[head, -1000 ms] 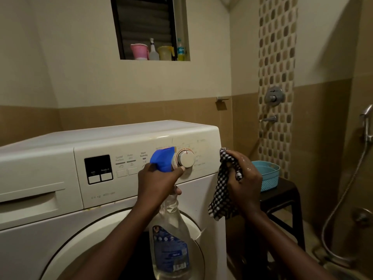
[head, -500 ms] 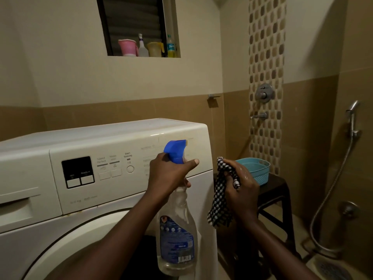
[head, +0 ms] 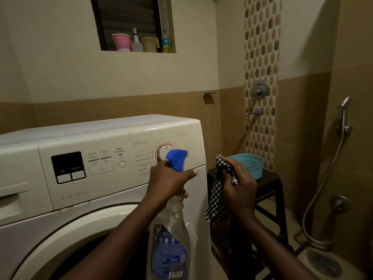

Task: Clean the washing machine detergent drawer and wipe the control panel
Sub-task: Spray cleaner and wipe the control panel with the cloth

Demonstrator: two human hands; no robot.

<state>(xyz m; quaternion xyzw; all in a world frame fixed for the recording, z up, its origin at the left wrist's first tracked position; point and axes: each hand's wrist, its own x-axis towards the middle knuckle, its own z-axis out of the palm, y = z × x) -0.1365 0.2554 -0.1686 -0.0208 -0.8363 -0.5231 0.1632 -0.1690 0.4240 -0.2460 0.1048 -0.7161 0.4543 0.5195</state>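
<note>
Control panel on a white front-loading washing machine, with a round program dial near its right end. Just in front of the dial, the left hand grips the neck of a clear spray bottle, whose blue trigger head covers the dial's lower right edge. Right of the dial, past the machine's corner, the right hand clutches a bunched black-and-white checked cloth that hangs down. Far left of the dial, the detergent drawer sits closed. Further right of the dial, a blue basket rests on a dark stool.
</note>
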